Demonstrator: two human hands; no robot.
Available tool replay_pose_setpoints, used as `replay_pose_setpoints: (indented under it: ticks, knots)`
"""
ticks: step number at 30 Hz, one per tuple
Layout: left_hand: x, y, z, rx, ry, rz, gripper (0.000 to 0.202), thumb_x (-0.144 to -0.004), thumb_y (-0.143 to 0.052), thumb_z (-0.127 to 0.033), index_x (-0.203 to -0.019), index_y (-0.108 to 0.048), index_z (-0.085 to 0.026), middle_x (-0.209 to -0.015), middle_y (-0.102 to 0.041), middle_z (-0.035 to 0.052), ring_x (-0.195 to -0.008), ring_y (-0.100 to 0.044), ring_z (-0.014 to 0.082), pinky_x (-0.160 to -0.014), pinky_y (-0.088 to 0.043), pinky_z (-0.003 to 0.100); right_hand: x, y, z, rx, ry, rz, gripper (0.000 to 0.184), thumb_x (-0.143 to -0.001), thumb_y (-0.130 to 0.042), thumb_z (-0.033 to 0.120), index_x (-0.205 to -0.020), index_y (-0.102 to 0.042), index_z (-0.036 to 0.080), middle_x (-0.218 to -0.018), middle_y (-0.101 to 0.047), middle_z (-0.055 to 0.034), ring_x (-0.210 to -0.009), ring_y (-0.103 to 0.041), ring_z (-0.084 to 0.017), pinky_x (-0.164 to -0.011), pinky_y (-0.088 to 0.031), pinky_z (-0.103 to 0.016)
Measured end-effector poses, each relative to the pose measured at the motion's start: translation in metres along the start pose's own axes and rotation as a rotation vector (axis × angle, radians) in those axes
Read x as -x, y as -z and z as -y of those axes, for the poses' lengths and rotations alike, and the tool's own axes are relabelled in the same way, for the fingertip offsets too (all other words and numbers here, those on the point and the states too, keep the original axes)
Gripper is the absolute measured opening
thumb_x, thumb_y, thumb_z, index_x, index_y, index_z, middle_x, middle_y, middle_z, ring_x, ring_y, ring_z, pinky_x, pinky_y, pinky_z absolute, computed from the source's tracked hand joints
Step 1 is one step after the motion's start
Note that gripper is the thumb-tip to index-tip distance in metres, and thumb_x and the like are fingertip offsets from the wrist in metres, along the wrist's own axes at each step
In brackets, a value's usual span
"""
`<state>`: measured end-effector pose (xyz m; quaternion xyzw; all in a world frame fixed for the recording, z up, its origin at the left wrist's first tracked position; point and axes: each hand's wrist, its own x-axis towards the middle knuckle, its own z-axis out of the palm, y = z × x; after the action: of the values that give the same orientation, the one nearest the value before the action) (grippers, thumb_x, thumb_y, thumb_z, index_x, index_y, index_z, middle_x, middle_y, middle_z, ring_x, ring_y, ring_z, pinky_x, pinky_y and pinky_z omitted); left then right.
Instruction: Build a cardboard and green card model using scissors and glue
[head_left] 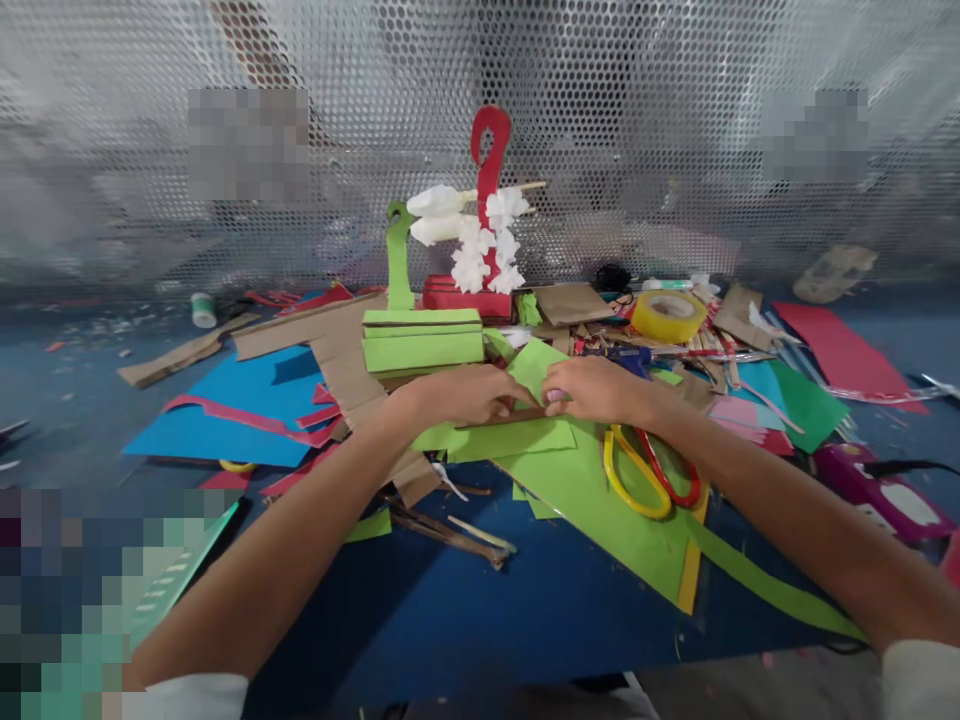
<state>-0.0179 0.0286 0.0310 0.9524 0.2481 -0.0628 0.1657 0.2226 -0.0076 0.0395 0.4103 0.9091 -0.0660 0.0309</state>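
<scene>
Cardboard strip (529,414), thin and brown, lies level between both hands at the middle of the work table, just above a heap of lime green paper. The left hand (457,392) pinches its left end with fingers curled; the right hand (596,388) grips its right end the same way. A folded piece of green paper (534,366) rises just behind the strip, touching both hands.

A perforated metal screen (675,120) fills the background. The blue table (525,600) is strewn with scraps. A blue paper sheet (225,415) lies to the left, and a large green sheet (592,530) lies under the right forearm. A green box (422,340) sits behind the left hand, with a tall red cut-out (489,150) and white paper flowers (487,250) behind it. Yellow and red scissors (649,470) rest on the green sheet. A yellow tape roll (667,315) sits behind the right hand.
</scene>
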Motion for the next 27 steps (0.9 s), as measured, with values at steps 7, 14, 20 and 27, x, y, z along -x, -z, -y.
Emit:
replay_pose_setpoints:
  ticks: [7, 14, 20, 27]
  knots:
    - [0.004, 0.007, 0.003, 0.055, 0.162, 0.055, 0.027, -0.085, -0.064, -0.019, -0.111, -0.073, -0.021, -0.090, -0.076, 0.0041, -0.079, -0.065, 0.0198, -0.068, -0.039, 0.028, -0.006, -0.012, -0.001, 0.013, -0.069, 0.023, 0.014, -0.095, -0.067, 0.033, -0.094, -0.077, 0.023, -0.100, -0.079, -0.0065, -0.093, -0.070, -0.023, -0.066, -0.032, -0.027]
    - [0.019, 0.021, -0.014, 0.004, 0.370, 0.166, 0.032, -0.079, -0.072, -0.021, -0.111, -0.072, -0.018, -0.092, -0.076, 0.0077, -0.077, -0.065, 0.0225, -0.066, -0.039, 0.030, -0.008, -0.014, 0.000, 0.009, -0.113, 0.041, 0.017, -0.094, -0.068, 0.037, -0.097, -0.078, 0.024, -0.099, -0.080, -0.0074, -0.096, -0.073, -0.025, -0.066, -0.036, -0.028]
    - [0.015, 0.013, -0.018, -0.082, 0.362, 0.205, 0.019, -0.078, -0.068, -0.018, -0.095, -0.074, -0.015, -0.083, -0.073, 0.0101, -0.067, -0.060, 0.0219, -0.063, -0.037, 0.031, -0.009, -0.015, -0.004, -0.030, -0.089, 0.063, 0.021, -0.094, -0.069, 0.041, -0.098, -0.077, 0.022, -0.098, -0.080, -0.0079, -0.093, -0.072, -0.025, -0.065, -0.037, -0.027]
    - [0.016, 0.014, -0.020, -0.121, 0.310, 0.214, 0.023, -0.078, -0.060, -0.014, -0.097, -0.073, -0.015, -0.081, -0.071, 0.0095, -0.060, -0.051, 0.0184, -0.057, -0.031, 0.032, -0.010, -0.017, -0.007, -0.066, -0.077, 0.049, 0.021, -0.094, -0.071, 0.042, -0.098, -0.075, 0.022, -0.090, -0.077, -0.0065, -0.085, -0.069, -0.022, -0.068, -0.037, -0.026]
